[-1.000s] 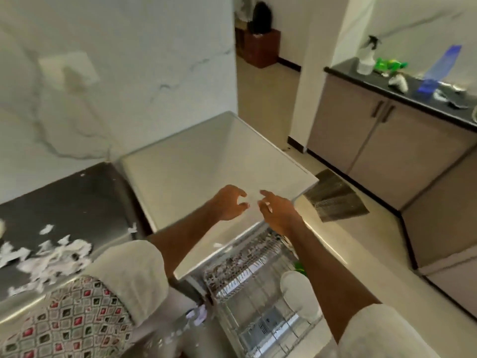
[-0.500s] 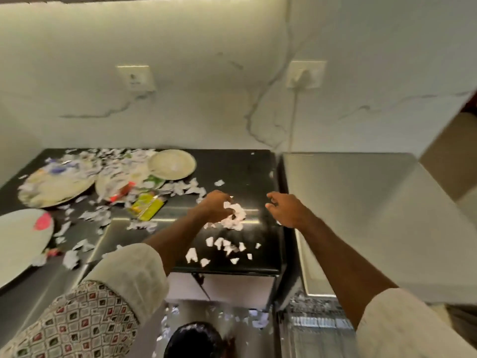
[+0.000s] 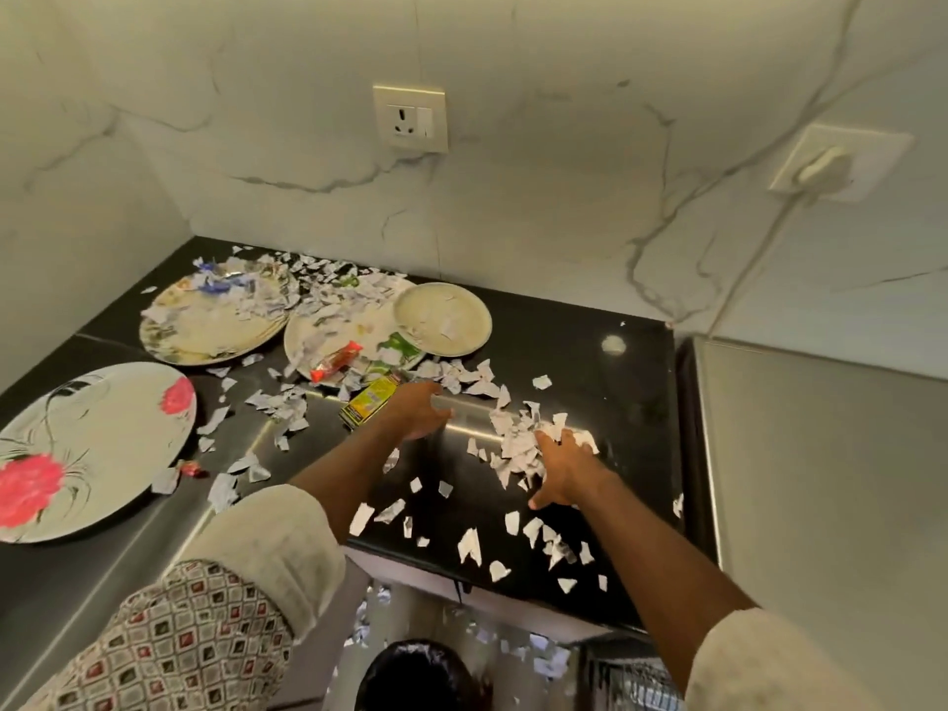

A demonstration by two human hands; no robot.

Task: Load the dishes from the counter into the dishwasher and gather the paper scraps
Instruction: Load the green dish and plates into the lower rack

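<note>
- Nearest the person, loose paper scraps [image 3: 469, 546] lie scattered along the front edge of the black counter [image 3: 626, 372]. More have dropped below the lip, so any sweep should run inward, away from that edge.
- The right hand [image 3: 564, 469] lies palm down on a heap [image 3: 515, 443] of scraps. Its fingers are straight and spread into the paper, the thumb is out to the side, and it pinches nothing.
- The left hand [image 3: 418, 413] hovers palm down to the left of the heap. Its fingers are loosely bent and empty as far as the blur allows, and it is close against a yellow box [image 3: 368, 402].
- The step in hand looks like raking the scraps into one pile. It would go best with both hands used as walls and drawn toward each other. Keeping them flat to the surface stops thin pieces slipping beneath, and the front-edge strays can be pulled in last.
- Farther back, a red wrapper [image 3: 336, 360] lies on the middle plate [image 3: 364, 325]. A small plate [image 3: 441, 315] rests over its right rim and a patterned plate [image 3: 215, 331] sits to its left, all strewn with paper. A flowered plate [image 3: 102, 433] sits apart at the far left.
- None of these dishes is loaded yet. Tipping their paper onto the pile first would likely keep scraps out of the dishwasher.
</note>
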